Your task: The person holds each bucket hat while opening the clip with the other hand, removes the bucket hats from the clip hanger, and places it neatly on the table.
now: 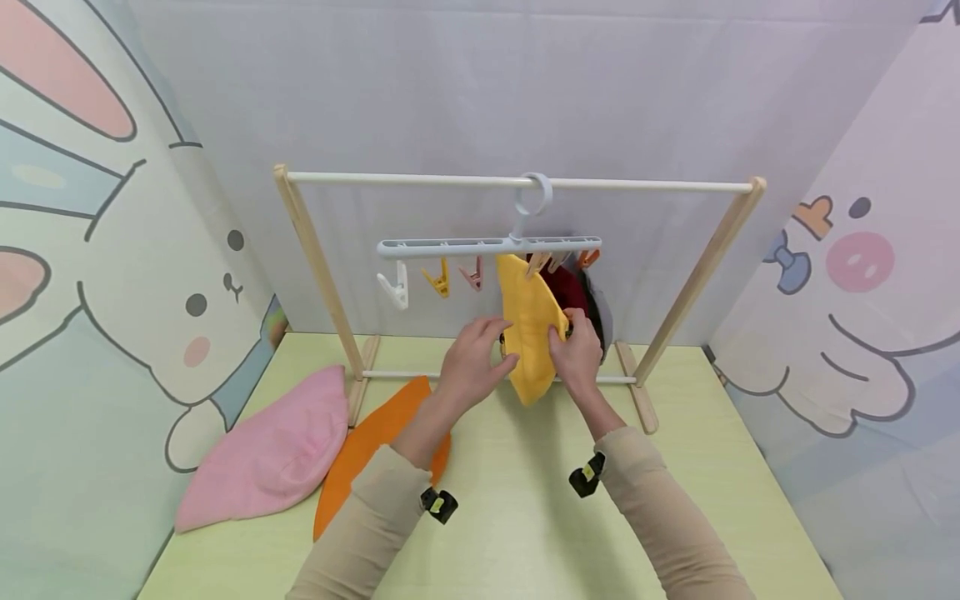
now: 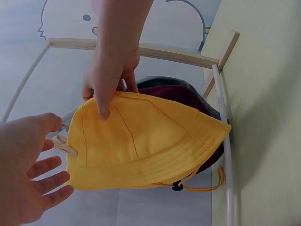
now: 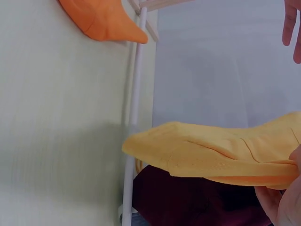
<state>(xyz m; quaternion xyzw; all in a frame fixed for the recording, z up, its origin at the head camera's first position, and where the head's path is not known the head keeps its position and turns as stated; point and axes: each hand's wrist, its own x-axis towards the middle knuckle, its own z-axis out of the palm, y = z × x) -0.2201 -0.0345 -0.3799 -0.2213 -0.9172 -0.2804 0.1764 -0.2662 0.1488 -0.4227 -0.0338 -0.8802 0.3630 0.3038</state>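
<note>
A yellow bucket hat [image 1: 531, 329] hangs from a beige clothespin [image 2: 67, 148] on the grey-blue clip hanger [image 1: 487, 247]. My right hand [image 1: 577, 354] pinches the hat's right edge, thumb on the near side. To the left of the hat is my left hand [image 1: 474, 360], its fingers spread and holding nothing; whether a fingertip touches the cloth I cannot tell. A drawcord with a black toggle [image 2: 177, 186] dangles from the brim. Behind the yellow hat hang a dark red hat [image 2: 181, 100] and a grey one [image 1: 600, 312], both partly hidden.
White [image 1: 397, 287], yellow [image 1: 438, 279] and pink [image 1: 473, 273] clips hang unused at the left. The hanger hooks on a white rod [image 1: 420, 179] of a wooden-legged rack. Left on the table lie a pink hat [image 1: 273, 454] and an orange hat [image 1: 375, 433].
</note>
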